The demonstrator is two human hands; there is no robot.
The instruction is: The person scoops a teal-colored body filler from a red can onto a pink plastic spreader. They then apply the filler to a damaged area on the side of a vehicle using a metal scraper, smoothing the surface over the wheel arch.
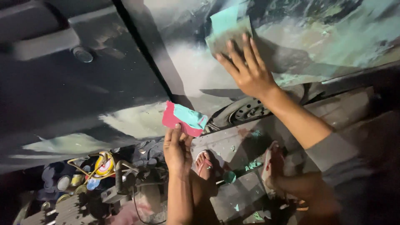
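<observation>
While the head camera looked down at both hands, this was the setup:

Car panel: the dark car body panel (125, 75) looked dull and scuffed, with pale sanded patches and smears of turquoise filler across it.

Sanding sheet: a floppy, roughly square sheet of sandpaper (227, 31), greyish with a turquoise-stained top part, lay flat against the panel.

Right hand: the right hand (250, 73) had its fingers spread wide and its palm pressed onto the sheet's lower edge, pinning it to the metal. No pinch, just flat pressure.

Spreader: a thin, flat red plastic spreader (183, 118), smeared with a thick turquoise blob along one side, sat lower down, just off the panel.

Left hand: the left hand (177, 150) held the spreader's bottom edge, fingertips pressed together on it, card pointing up.

Wheel: a steel wheel (246, 110) showed between the two arms.

Ground: rough concrete slabs (233, 146) speckled with turquoise, sandalled feet (206, 164) on them, and a pile of tins and tools (96, 175) off to the left.
</observation>
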